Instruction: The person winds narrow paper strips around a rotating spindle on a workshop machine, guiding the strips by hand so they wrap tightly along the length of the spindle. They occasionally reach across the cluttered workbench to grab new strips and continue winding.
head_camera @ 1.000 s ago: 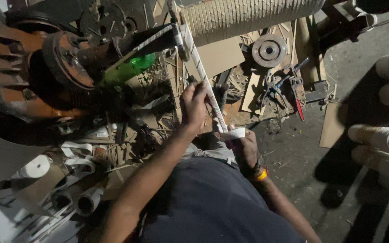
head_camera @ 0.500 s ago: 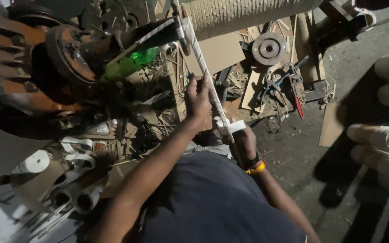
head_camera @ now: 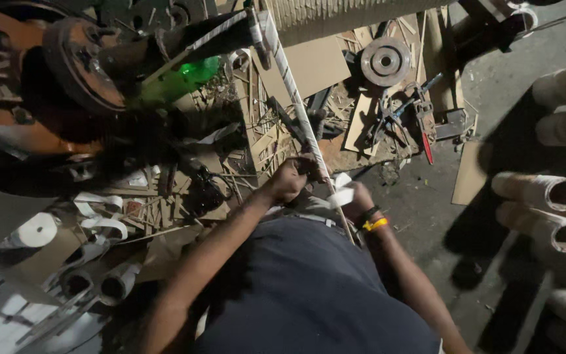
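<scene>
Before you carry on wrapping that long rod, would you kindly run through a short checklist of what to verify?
1. Left hand gripping the long rod: ok, fingers closed around it.
2. Right hand holding the white tape strip against the rod: ok.
3. Rod's far end seated in the dark machine spindle: cannot tell, too dim.
4. Wrap lying evenly up the rod: ok, spiral bands visible.
5. Floor by the rod free of loose items: not ok, cardboard scraps and red-handled tools lie close.

Dark navy shirt [head_camera: 309, 288], bare forearms, right wrist — black band, yellow-orange bracelet [head_camera: 376, 225]
</scene>
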